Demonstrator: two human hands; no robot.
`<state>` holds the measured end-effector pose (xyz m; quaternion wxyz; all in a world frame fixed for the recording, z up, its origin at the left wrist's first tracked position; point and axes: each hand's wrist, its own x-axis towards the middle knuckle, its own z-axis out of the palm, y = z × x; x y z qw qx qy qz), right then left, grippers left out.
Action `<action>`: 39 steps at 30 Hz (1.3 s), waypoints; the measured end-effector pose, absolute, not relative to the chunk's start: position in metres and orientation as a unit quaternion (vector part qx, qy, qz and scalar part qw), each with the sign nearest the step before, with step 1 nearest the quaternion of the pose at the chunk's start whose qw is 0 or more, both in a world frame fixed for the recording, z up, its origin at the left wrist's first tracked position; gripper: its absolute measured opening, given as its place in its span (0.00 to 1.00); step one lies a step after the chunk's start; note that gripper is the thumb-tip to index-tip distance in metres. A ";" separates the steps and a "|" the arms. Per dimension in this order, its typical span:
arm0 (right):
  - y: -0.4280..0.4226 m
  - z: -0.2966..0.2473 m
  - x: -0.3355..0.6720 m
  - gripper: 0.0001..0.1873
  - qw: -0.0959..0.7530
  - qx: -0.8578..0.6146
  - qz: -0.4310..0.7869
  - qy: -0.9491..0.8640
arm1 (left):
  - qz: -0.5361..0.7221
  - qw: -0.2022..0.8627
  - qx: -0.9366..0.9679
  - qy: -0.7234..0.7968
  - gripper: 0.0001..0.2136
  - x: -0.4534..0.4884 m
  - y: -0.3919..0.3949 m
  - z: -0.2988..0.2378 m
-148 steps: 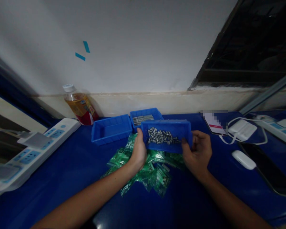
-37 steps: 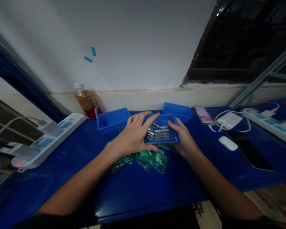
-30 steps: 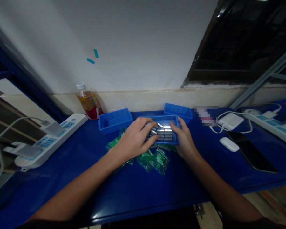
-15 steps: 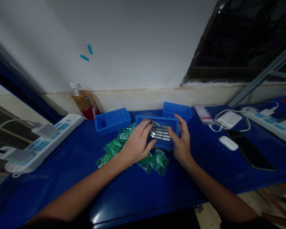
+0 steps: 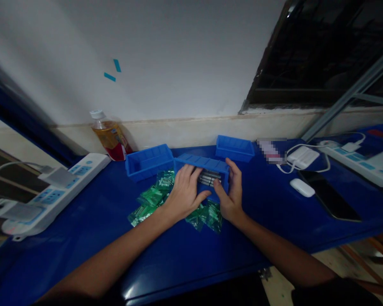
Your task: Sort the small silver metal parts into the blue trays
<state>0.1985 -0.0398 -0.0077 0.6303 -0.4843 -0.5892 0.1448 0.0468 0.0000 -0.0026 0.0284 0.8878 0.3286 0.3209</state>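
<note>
A blue plastic bin (image 5: 199, 160) is tilted so that its mouth faces me, with several slim silvery metal pieces (image 5: 207, 177) in rows inside. My right hand (image 5: 232, 196) grips its right wall, the thumb reaching inside by the metal pieces and the fingers behind. My left hand (image 5: 185, 191) lies over the bin's left part, thumb spread away and fingers stretched into the mouth near the pieces; its fingertips are partly hidden. Under and left of the hands lie small clear bags of green and silvery pieces (image 5: 153, 195); more bags (image 5: 212, 216) lie below the bin.
Two more blue bins stand at the back, one left (image 5: 150, 162) and one right (image 5: 235, 148). A drink bottle (image 5: 110, 136) and a power strip (image 5: 60, 191) are at left. At right are a phone (image 5: 333, 199), a white case (image 5: 302, 187) and another power strip (image 5: 360, 163).
The bin has tipped further toward me, its back wall now showing above the mouth. My right hand has shifted left with it. The view has turned slightly.
</note>
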 end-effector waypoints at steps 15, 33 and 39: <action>-0.040 -0.022 0.195 0.30 0.612 -0.480 0.101 -0.620 | 0.298 -0.018 0.880 0.369 0.24 0.048 -0.003 -0.005; -0.038 -0.034 0.199 0.32 0.579 -0.458 0.040 -0.673 | 0.306 -0.073 0.879 0.358 0.14 0.048 -0.008 -0.009; -0.037 -0.036 0.199 0.32 0.581 -0.460 0.048 -0.670 | 0.261 -0.056 0.902 0.340 0.14 0.050 -0.009 -0.003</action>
